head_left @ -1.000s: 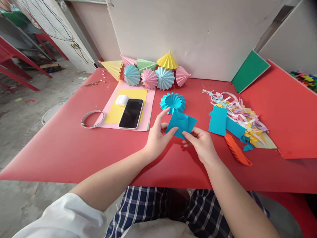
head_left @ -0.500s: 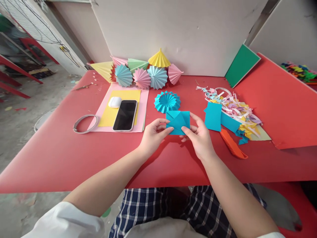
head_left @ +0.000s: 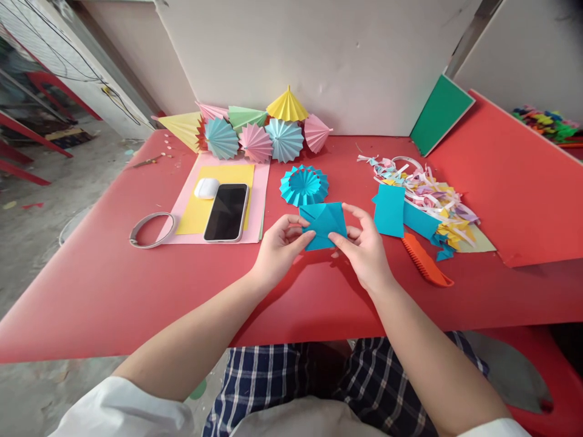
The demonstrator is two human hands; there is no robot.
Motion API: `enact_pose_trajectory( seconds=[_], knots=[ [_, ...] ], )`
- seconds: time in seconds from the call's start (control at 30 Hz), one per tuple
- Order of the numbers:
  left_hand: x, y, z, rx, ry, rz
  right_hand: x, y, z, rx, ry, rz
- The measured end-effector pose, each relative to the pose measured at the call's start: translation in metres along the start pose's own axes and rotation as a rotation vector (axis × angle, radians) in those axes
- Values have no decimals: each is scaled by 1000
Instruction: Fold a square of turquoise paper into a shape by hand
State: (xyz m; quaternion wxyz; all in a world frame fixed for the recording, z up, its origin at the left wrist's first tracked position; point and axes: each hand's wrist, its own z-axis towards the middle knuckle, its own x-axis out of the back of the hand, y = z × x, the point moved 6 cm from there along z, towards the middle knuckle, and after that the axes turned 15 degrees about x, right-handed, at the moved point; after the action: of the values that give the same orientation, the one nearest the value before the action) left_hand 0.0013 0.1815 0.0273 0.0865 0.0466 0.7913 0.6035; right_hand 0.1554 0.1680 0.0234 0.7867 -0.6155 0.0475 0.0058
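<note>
A smooth blue folded paper (head_left: 324,220), squarish and creased with slanting flaps, is held up at the centre above a red tabletop (head_left: 182,297). The left hand (head_left: 279,247) pinches its near-left edge, thumb on the face and curled fingers close against the side; the right hand (head_left: 368,247) grips the opposite edge, thumb pressed at the lower right and index finger stretched to the top corner. At eleven o'clock from the paper, just beyond it, sits a pleated blue ring (head_left: 304,185) with a hollowed centre; farther out that way stand pastel paper parasols (head_left: 256,143). At nine o'clock, a dark-screened phone (head_left: 226,212) and a rounded white case (head_left: 206,188) lie over a yellow sheet (head_left: 191,218) and a larger pink sheet (head_left: 259,203). Toward three o'clock rests a flat blue sheet (head_left: 389,210), beside tangled shredded strips (head_left: 428,191). An orange toothed tool (head_left: 427,261) lies near four o'clock.
</note>
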Motion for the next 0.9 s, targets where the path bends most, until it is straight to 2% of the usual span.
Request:
enact_pose_trajectory(
  seconds=[0.2, 0.27, 0.37, 0.43, 0.5, 0.63, 0.73, 0.9],
  knots=[
    [-5, 1, -1, -27, -66, 33, 6, -1, 0, 54, 56, -57],
    [-5, 0, -1, -40, -48, 71, 8, -1, 0, 67, 65, -77],
    [-1, 1, -2, -82, 38, 131, 7, -4, 0, 124, 19, -161],
    [3, 3, -3, -105, 97, 136, 7, -11, 0, 251, -14, -308],
    [5, 4, -3, -108, 132, 120, 6, -23, -1, 447, -6, -511],
    [4, 4, -4, -84, 116, 97, -3, -39, -8, 789, -10, -838],
    [2, 2, -3, -56, 87, 86, -9, -43, -13, 912, -56, -950],
    [1, -2, -2, -65, 47, 74, -12, -49, -17, 1013, -44, -1045]
  ],
)
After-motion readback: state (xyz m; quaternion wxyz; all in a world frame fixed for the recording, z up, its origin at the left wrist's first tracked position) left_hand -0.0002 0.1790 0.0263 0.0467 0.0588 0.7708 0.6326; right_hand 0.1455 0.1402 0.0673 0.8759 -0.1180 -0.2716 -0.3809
